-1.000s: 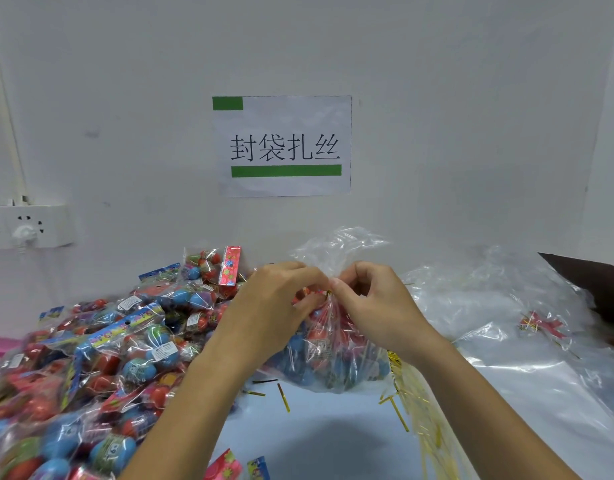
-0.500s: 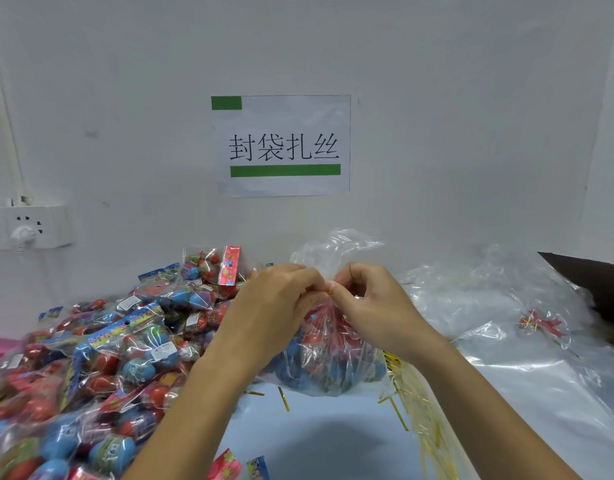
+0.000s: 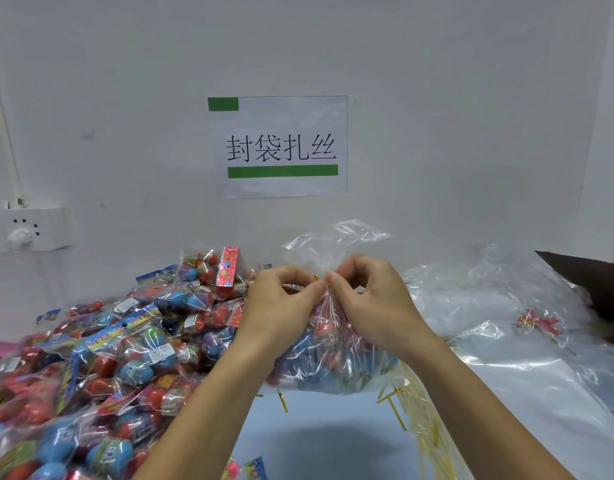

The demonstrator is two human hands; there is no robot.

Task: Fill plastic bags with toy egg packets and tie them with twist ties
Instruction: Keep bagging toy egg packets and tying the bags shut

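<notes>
Gold twist tie (image 3: 316, 278) now visible at neck of filled bag (image 3: 328, 355), which has risen slightly off the counter (image 3: 333, 441). Left hand (image 3: 281, 299) and right hand (image 3: 371, 299) pinch the tie's ends; twisting likely underway, closure near.

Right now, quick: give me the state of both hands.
Left hand: closed, pinching the gold twist tie at the neck of the filled bag.
Right hand: closed, pinching that same neck and tie.
</notes>
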